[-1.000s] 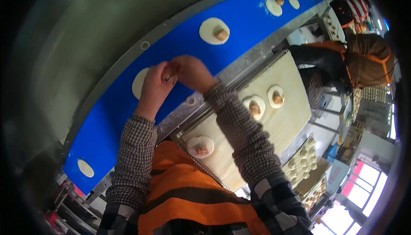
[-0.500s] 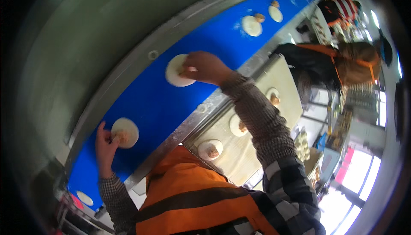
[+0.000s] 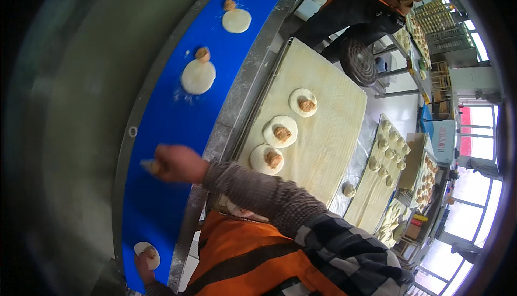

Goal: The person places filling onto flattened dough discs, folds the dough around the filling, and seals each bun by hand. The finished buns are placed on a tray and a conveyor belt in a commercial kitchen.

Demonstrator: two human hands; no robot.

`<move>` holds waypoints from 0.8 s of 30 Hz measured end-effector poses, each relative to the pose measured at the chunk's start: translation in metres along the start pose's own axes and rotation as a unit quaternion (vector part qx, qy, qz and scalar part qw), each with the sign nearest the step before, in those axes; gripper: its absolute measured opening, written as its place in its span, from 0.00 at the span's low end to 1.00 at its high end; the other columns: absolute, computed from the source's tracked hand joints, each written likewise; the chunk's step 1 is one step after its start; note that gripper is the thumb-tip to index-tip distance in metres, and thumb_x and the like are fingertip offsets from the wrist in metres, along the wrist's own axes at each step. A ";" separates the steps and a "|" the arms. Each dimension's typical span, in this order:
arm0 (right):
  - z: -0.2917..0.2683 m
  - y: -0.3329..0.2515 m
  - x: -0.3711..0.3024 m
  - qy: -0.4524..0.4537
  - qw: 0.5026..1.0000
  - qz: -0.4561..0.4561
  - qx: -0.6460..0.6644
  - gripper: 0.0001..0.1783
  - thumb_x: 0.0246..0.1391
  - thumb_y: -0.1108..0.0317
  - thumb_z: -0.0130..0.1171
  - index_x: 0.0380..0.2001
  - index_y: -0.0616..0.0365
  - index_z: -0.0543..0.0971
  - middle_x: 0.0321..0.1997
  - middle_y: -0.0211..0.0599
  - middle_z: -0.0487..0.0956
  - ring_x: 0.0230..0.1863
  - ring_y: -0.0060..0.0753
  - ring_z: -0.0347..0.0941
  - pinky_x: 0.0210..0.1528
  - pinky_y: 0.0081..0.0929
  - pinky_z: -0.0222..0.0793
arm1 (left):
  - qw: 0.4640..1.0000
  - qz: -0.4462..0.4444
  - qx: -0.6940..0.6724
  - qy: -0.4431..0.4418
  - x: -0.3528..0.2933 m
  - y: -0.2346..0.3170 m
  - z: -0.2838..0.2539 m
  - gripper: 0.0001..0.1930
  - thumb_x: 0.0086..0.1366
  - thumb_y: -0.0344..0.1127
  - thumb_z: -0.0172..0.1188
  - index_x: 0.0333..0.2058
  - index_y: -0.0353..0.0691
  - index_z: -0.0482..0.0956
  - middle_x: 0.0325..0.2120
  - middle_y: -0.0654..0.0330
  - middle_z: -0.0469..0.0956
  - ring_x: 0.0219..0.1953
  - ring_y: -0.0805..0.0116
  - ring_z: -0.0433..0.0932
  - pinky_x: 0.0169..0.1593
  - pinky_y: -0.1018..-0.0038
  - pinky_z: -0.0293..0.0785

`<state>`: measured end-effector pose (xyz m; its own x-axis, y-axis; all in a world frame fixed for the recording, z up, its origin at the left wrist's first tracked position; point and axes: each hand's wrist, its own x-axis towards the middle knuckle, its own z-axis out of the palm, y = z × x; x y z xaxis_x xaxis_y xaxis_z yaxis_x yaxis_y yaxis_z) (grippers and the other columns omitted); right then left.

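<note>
My right hand (image 3: 180, 163) is closed above the blue conveyor belt (image 3: 153, 202). A pale, blurred piece of dough (image 3: 147, 165) sticks out past its fingers, its shape hard to make out. Nearer the belt's lower end, my left hand (image 3: 143, 268) pinches the edge of a flat dough round (image 3: 142, 247) with brown filling on it; some of its fingers are hidden. Farther up the belt lie a dough round (image 3: 198, 78) touching a ball of filling (image 3: 203, 54), and another round (image 3: 237, 21) with a filling ball (image 3: 230, 5) beside it.
Right of the belt, a cloth-lined tray (image 3: 323, 150) holds several filled dough rounds; my right forearm partly hides one. Beyond it stands a tray of shaped buns (image 3: 371, 193). A co-worker (image 3: 358, 13) stands at the far end beside a dark round stool (image 3: 358, 61).
The view has turned toward the tray. My right hand has closed on the dough where a round lay flat on the belt. My left hand remains at its filled round.
</note>
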<state>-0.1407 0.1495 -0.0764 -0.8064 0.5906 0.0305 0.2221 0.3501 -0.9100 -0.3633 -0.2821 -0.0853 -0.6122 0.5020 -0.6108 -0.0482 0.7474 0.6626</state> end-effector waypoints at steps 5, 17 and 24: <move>-0.233 0.078 -0.073 0.233 0.928 0.056 0.285 0.18 0.51 0.69 0.65 0.45 0.56 0.72 0.41 0.30 0.75 0.39 0.21 0.73 0.41 0.20 0.75 | 0.948 -0.073 -0.305 -0.059 0.039 0.109 0.094 0.21 0.71 0.39 0.47 0.58 0.36 0.67 0.54 0.50 0.71 0.52 0.58 0.73 0.56 0.61 0.72; -0.344 0.125 -0.127 0.323 0.872 0.188 -0.316 0.23 0.45 0.61 0.68 0.45 0.57 0.77 0.41 0.45 0.80 0.36 0.43 0.78 0.37 0.35 0.74 | 0.862 0.447 0.193 -0.144 0.068 0.385 0.463 0.16 0.53 0.29 0.58 0.42 0.32 0.76 0.39 0.41 0.76 0.43 0.46 0.76 0.46 0.62 0.74; -0.180 0.080 0.060 0.092 0.967 -0.064 -0.228 0.21 0.50 0.71 0.62 0.49 0.56 0.75 0.49 0.44 0.76 0.43 0.43 0.76 0.44 0.35 0.74 | 0.852 0.354 0.356 0.150 0.097 0.296 0.256 0.23 0.52 0.27 0.64 0.50 0.40 0.73 0.44 0.51 0.72 0.47 0.50 0.72 0.48 0.61 0.72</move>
<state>-0.0728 0.3444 -0.0733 -0.7408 0.6267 0.2418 0.3802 0.6879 -0.6182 -0.2351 0.0992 -0.0595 -0.4680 0.8827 0.0420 0.8425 0.4312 0.3229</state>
